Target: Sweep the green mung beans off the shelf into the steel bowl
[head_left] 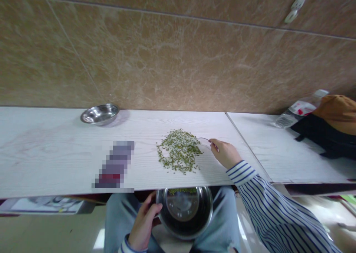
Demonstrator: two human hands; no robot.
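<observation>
A loose heap of mung beans, with whitish specks among them, is spread over the white table. My right hand is closed on a thin, see-through spoon, whose far end reaches the heap's right edge; its exact shape is hard to make out. Below the table's front edge, a steel pot sits between my knees, tilted toward the table. Some green beans lie inside it at the far side. My left hand grips the pot at its left side, thumb near the rim.
An empty steel bowl stands by the wall at the back left. A blurred-out flat item lies left of the beans. To the right are a clear plastic bottle and a black and brown bag or cap. A seam crosses the tabletop.
</observation>
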